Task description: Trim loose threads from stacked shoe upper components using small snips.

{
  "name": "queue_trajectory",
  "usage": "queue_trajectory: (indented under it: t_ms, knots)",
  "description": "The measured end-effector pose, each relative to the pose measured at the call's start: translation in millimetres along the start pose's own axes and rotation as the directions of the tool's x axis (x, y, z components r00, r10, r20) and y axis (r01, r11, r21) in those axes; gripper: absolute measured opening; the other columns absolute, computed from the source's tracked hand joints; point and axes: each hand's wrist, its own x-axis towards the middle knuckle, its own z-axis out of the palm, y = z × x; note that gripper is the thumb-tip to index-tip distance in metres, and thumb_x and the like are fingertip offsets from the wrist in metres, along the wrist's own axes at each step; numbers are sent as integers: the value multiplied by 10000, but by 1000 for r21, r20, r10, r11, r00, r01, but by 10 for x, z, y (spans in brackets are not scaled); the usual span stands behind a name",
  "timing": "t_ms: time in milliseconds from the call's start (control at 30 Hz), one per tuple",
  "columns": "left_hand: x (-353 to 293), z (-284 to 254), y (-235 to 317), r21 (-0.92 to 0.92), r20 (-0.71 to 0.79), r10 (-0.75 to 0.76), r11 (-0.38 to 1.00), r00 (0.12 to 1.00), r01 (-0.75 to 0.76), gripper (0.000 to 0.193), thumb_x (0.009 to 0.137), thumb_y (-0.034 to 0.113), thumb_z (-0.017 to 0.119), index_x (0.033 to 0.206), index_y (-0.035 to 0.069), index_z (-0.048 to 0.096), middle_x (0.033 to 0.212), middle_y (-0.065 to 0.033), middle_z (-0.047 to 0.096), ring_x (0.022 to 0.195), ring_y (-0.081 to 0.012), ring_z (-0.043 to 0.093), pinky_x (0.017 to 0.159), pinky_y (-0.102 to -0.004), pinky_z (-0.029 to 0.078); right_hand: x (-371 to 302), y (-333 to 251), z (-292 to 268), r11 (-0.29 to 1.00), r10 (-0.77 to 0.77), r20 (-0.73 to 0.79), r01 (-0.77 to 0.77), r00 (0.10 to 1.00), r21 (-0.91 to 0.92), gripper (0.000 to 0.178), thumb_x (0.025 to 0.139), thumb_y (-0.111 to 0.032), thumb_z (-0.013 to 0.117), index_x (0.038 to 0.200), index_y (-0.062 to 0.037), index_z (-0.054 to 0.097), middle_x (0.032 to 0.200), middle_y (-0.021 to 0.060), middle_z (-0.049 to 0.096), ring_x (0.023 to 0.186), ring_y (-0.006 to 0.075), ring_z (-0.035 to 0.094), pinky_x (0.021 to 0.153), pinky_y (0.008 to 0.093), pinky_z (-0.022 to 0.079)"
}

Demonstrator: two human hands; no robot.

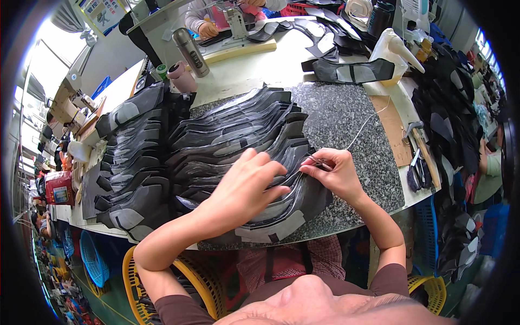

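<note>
Left hand [246, 181]: fingers spread, pressing flat on fanned dark shoe pieces [227, 135]
Right hand [333, 170]: pinching a thin white cord [364, 125] at the top piece's edge; on speckled stone slab [346, 116]

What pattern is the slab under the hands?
Speckled grey-and-black granite slab, clearest in the head view.

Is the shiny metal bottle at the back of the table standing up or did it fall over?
Standing up. The metal bottle rests on its base on the white table, its cap on top. It looks slanted only because the fisheye camera bends things.
</note>
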Motion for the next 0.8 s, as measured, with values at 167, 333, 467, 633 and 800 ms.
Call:
queue_trajectory:
  t_ms: [167,333,467,633,800]
  knots:
    - [219,248,-60,-5,-3,2,1000,1000,-2,226,910,204,790,1044,35,722,871,-86,594,901,-294,534,837,-407,471,33,29,25,961,-186,-21,178,982,-210,186,845,-94,855,986,-6,772,863,79,734,744,122,718,661,278,573]
    - [301,226,-14,-35,37,-47,998,998,48,186,912,186,780,1012,44,715,858,-82,604,902,-288,546,832,-414,470,-8,-33,-29,910,-393,-259,334,882,-246,214,831,-80,862,1025,-49,778,845,19,715,686,84,624,585,249,496]
    - [450,281,-41,-37,-16,-63,997,998,62,222,920,225,778,1023,38,716,887,-89,635,921,-300,565,852,-419,475,-288,20,-304,989,-51,-65,41,997,-143,168,895,-143,815,950,-15,721,701,-29,599,621,28,431,509,226,301]
    - [994,474,-172,45,106,-32,999,994,27,266,901,260,781,959,1,771,916,-157,750,904,-323,695,828,-412,552,-386,147,-335,984,67,8,-65,998,-167,455,992,-353,701,743,-1,557,564,43,481,510,112,449,506,323,352]
    - [1082,251,-197,-278,231,-141,939,963,204,249,878,206,800,955,-31,797,831,-144,773,744,-175,729,717,-330,576,-277,-61,-129,897,107,-41,-114,993,-427,431,970,-393,716,767,-23,628,595,98,610,550,305,631,551,426,457]
